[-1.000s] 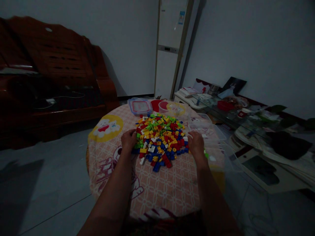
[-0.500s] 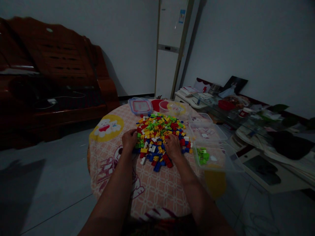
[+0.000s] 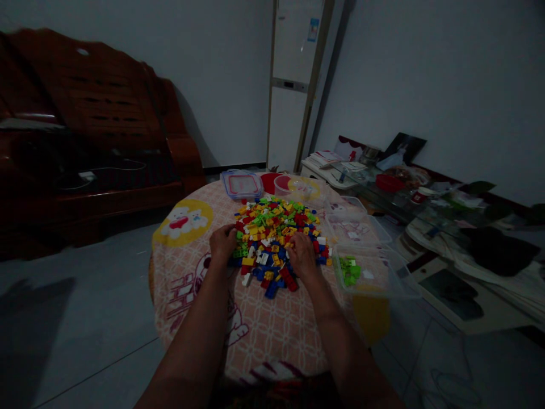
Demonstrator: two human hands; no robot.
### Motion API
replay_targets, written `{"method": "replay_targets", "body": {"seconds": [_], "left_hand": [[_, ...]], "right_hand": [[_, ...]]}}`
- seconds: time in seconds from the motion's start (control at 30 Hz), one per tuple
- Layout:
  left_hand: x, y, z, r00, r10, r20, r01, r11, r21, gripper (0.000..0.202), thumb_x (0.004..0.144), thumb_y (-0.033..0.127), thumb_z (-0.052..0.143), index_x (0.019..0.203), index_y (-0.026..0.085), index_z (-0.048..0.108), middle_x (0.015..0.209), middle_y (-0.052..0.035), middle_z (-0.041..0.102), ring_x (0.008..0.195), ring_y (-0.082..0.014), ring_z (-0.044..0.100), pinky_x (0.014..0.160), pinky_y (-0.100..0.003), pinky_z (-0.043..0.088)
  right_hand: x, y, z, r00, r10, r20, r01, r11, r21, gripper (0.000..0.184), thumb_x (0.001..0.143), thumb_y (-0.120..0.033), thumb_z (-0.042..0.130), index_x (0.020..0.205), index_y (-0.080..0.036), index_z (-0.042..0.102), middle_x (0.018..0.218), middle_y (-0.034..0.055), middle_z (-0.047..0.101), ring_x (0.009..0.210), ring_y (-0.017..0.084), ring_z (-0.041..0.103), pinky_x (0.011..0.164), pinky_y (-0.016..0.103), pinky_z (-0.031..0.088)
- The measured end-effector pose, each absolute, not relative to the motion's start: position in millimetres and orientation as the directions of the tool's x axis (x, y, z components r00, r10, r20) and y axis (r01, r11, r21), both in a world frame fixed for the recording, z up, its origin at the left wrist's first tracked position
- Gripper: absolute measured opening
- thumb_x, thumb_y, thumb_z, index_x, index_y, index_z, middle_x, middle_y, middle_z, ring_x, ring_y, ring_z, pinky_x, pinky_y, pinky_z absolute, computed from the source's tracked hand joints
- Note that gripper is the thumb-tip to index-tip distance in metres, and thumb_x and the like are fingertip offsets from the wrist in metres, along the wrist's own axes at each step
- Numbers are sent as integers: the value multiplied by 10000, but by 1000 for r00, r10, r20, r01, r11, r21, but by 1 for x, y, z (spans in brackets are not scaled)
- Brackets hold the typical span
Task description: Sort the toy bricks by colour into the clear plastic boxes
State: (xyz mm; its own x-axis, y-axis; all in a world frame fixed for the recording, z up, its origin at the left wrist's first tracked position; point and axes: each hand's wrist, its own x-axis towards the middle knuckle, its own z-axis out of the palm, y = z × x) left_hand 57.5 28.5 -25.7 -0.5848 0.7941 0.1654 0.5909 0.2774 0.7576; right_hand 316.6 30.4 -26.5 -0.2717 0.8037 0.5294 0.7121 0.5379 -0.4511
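Observation:
A heap of mixed toy building bricks (image 3: 266, 227) in yellow, green, red, blue and white lies in the middle of the round table. My left hand (image 3: 223, 244) rests at the heap's left edge beside some green bricks, its fingers curled in; what they hold, if anything, is hidden. On the right side of the heap is my right hand (image 3: 302, 254), fingers drawn together among the bricks near a yellow piece. I cannot make out what is in its grip. Several green bricks (image 3: 349, 271) lie in a clear plastic box (image 3: 383, 284) to the right.
More clear plastic containers (image 3: 361, 228) line the table's right and far edges. A blue-rimmed lidded box (image 3: 242, 184) stands at the back beside a red round item (image 3: 272, 182). A patterned cloth (image 3: 272, 329) covers the table. Right of it is a cluttered glass-topped stand (image 3: 366, 184).
My right hand has shifted slightly, its fingers drawn closer together over the bricks. My left hand stays about where it was. The whole view has moved a little.

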Motion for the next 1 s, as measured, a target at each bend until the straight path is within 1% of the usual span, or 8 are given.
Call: {"method": "replay_targets", "body": {"seconds": [0.13, 0.23, 0.33, 0.43, 0.57, 0.77, 0.9, 1.0], "left_hand": [[59, 28, -24, -589, 793, 157, 587, 287, 757, 373, 862, 249, 545, 1149, 168, 767, 1172, -92, 753, 1118, -259, 684, 1002, -343, 502], [60, 27, -23, -594, 790, 153, 582, 291, 759, 378, 861, 252, 543, 1156, 165, 764, 1176, -94, 751, 1115, -259, 684, 999, -346, 503], [61, 26, -22, -589, 794, 151, 582, 287, 761, 385, 859, 254, 539, 1163, 174, 761, 1172, -91, 753, 1108, -256, 686, 996, -343, 501], [60, 26, -22, -598, 790, 134, 569, 302, 765, 390, 854, 251, 538, 1166, 177, 762, 1168, -91, 755, 1099, -254, 689, 991, -337, 501], [59, 28, -25, -601, 787, 142, 559, 286, 779, 377, 846, 268, 550, 1142, 194, 771, 1138, -79, 766, 1064, -253, 699, 965, -337, 515], [59, 28, -25, -601, 789, 127, 558, 300, 774, 384, 860, 265, 543, 1163, 182, 765, 1179, -88, 752, 1106, -257, 687, 998, -339, 499], [60, 27, -23, -584, 800, 141, 585, 294, 756, 385, 865, 252, 541, 1172, 175, 761, 1196, -96, 744, 1128, -262, 680, 1021, -352, 489], [59, 28, -24, -590, 796, 136, 577, 298, 760, 386, 865, 258, 544, 1175, 175, 759, 1199, -94, 743, 1133, -261, 678, 1018, -348, 490]], "right_hand": [[344, 34, -6, -98, 867, 488, 811, 354, -466, 173, 863, -187, 536, 1014, -191, 618, 978, 102, 688, 933, 249, 616, 868, 360, 457], [374, 46, 7, 38, 865, 500, 852, 234, -469, 224, 872, -192, 522, 1060, -173, 640, 950, 108, 713, 866, 236, 637, 822, 336, 460], [402, 60, 14, 160, 836, 525, 862, 140, -487, 270, 850, -173, 502, 1064, -139, 662, 947, 133, 723, 865, 250, 647, 840, 358, 472], [418, 68, 13, 212, 825, 524, 860, 97, -501, 355, 831, -131, 482, 1132, -96, 667, 1030, 184, 718, 966, 276, 653, 924, 400, 468], [411, 62, 5, 146, 811, 566, 847, 194, -495, 389, 841, -117, 476, 1173, -92, 677, 1145, 213, 688, 1099, 306, 610, 1009, 466, 438], [375, 48, -9, -110, 846, 521, 831, 366, -418, 247, 861, -134, 535, 929, -178, 769, 1206, 150, 673, 1110, 281, 570, 1031, 444, 429], [363, 47, -19, -198, 875, 441, 855, 374, -359, 193, 846, -122, 590, 839, -182, 773, 1338, 146, 611, 1170, 289, 538, 1058, 445, 411], [360, 46, -28, -193, 886, 421, 865, 356, -353, 166, 813, -117, 640, 891, -184, 770, 1370, 150, 582, 1235, 309, 502, 1096, 490, 373]]}}
